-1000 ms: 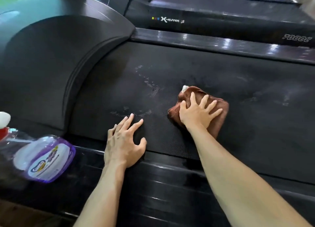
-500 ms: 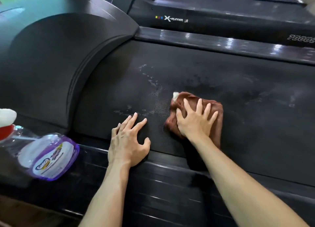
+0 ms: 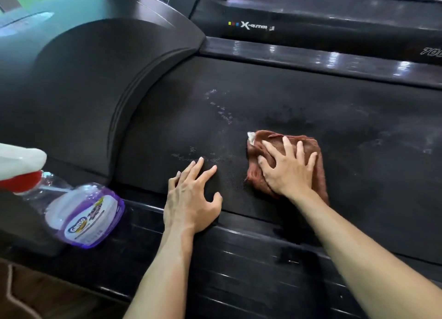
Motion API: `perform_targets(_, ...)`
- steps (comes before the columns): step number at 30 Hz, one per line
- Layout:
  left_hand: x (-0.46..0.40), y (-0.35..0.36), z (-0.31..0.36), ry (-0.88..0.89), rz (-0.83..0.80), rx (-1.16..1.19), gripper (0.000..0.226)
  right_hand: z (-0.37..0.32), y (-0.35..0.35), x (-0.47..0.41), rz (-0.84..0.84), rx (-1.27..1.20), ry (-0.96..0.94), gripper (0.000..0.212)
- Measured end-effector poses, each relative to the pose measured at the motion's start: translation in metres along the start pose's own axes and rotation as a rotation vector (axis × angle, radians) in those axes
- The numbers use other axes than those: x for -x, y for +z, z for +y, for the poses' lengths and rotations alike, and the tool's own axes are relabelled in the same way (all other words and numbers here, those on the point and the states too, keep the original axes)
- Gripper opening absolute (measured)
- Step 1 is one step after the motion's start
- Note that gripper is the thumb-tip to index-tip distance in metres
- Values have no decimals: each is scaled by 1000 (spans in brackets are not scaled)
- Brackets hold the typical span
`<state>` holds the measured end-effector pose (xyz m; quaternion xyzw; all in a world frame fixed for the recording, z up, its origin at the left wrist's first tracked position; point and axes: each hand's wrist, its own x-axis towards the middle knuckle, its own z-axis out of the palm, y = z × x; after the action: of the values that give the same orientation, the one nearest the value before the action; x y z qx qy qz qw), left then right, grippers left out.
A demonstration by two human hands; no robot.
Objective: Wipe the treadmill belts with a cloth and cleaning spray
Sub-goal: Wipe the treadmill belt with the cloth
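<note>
One cloth, one bottle, two hands: right hand pressed the cloth, fingers spread; left hand rested on the belt, fingers apart.

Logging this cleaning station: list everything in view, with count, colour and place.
treadmill belt: one, black, centre, with pale spray flecks
motor cover: one, black, left of the belt
side rail: one, glossy black, near edge
cloth: one, brown, folded, on the belt
spray bottle: one, clear purple with white and red trigger, lying at the left
second treadmill: one, black, behind
left hand: one, braced on the belt edge
right hand: one, flat on the cloth
</note>
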<state>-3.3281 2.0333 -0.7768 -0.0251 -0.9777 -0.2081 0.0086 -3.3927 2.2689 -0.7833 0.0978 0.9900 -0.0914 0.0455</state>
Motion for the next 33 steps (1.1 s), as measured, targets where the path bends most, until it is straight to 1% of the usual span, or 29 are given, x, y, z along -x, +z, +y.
perform_targets(3, 1, 0, 0, 6, 6, -9, 68, -16, -11, -40, -28, -47, 199, 60)
perform_targets(5, 0, 0, -2, 5, 2, -9, 68, -39, -18, -71, -56, -75, 239, 62)
perform_targets(6, 0, 0, -2, 1, -3, -9, 68, -49, -19, -83, -74, -67, 199, 62)
perform_targets(7, 0, 0, -1, 1, -7, -7, 68, -58, -16, -91, -87, -43, 120, 61)
perform_targets(10, 0, -1, -1, -4, -5, 0, 67, -77, -6, -77, -95, 18, -190, 60)
perform_targets(11, -1, 0, -1, -4, -2, 1, 67, -75, -3, -61, -87, 13, -251, 59)
perform_targets(13, -1, 0, -1, -6, -5, -2, 68, -58, 1, -22, -61, 9, -296, 60)
perform_targets(15, 0, 0, -1, -5, -11, -9, 69, -25, 6, 10, -26, 23, -248, 64)
perform_targets(17, 0, 0, -1, -5, -11, -14, 70, 1, 2, 11, -11, 9, -105, 65)
perform_targets(19, 0, 0, 0, -5, -11, -17, 70, 3, -4, -10, -12, -32, 45, 64)
perform_targets(21, 1, -1, 0, -3, -17, -23, 69, -11, -4, -29, -3, -37, 122, 65)
perform_targets(24, 0, -3, 0, -10, -39, -13, 64, -38, 3, -28, 33, -10, 78, 67)
perform_targets(28, -2, -3, 0, -22, -34, -5, 64, -50, 19, 42, 61, 2, -32, 68)
perform_targets(30, -2, -2, 0, -16, -23, 4, 65, -48, 24, 76, 90, -11, -25, 71)
perform_targets(33, -1, -1, 0, -20, -19, 9, 66, -49, 23, 76, 80, -13, 12, 68)
